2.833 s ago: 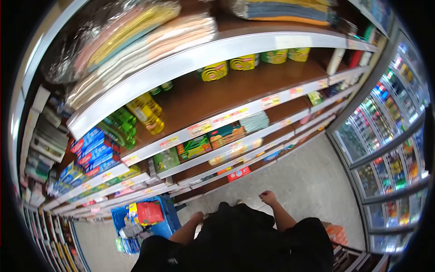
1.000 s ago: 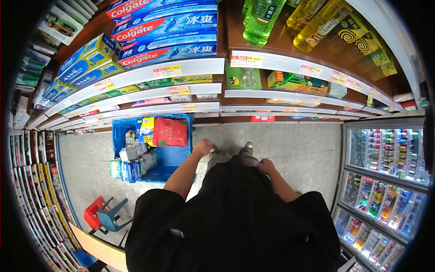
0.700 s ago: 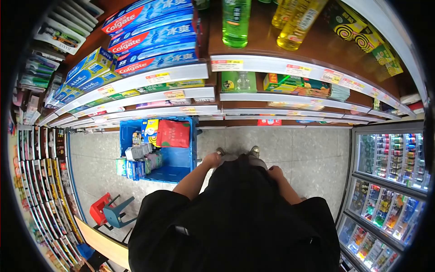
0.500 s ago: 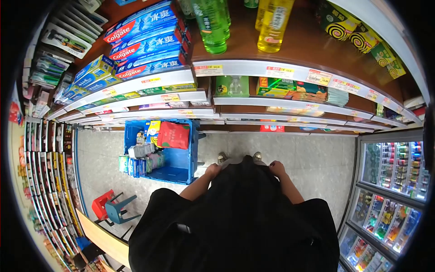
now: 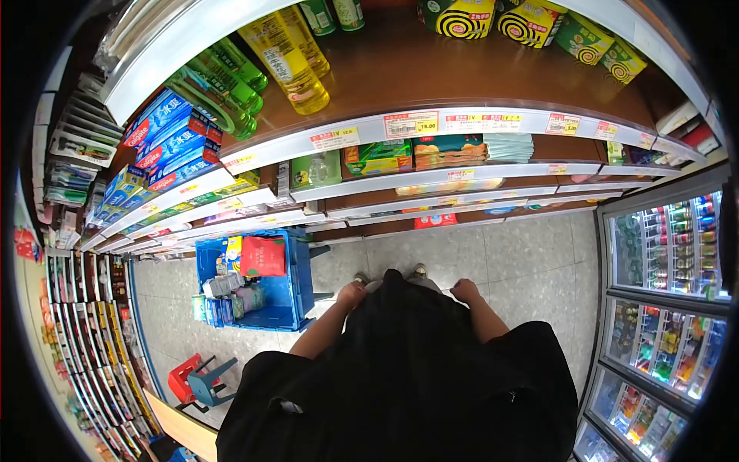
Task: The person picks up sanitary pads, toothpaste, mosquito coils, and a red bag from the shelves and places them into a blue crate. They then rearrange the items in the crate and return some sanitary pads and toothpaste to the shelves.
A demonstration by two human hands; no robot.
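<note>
My left hand (image 5: 352, 294) hangs low beside my body, its fingers curled in, and no object shows in it. On the other side, my right hand (image 5: 465, 290) is also loosely closed with nothing visible in it. Nearest to my left hand is a blue plastic crate (image 5: 296, 281), which contains a red packet (image 5: 263, 256) and several boxed and wrapped goods. Before me on the shelf (image 5: 431, 81) stand yellow bottles (image 5: 296, 73), green bottles (image 5: 239, 85) and mosquito coil boxes (image 5: 531, 23). Stacked Colgate toothpaste boxes (image 5: 173, 146) are at the left.
A glass-door drinks fridge (image 5: 666, 254) lines the right side. Behind and left are a red stool (image 5: 183, 377) and a blue-green stool (image 5: 209, 383). Another goods rack (image 5: 85, 331) runs along the far left. Lower shelves carry green boxes (image 5: 377, 158) and packets.
My view has shifted to the right along the shelf, so the toothpaste, bottles and crate appear further left. Both hands remain low at my sides, holding nothing visible.
</note>
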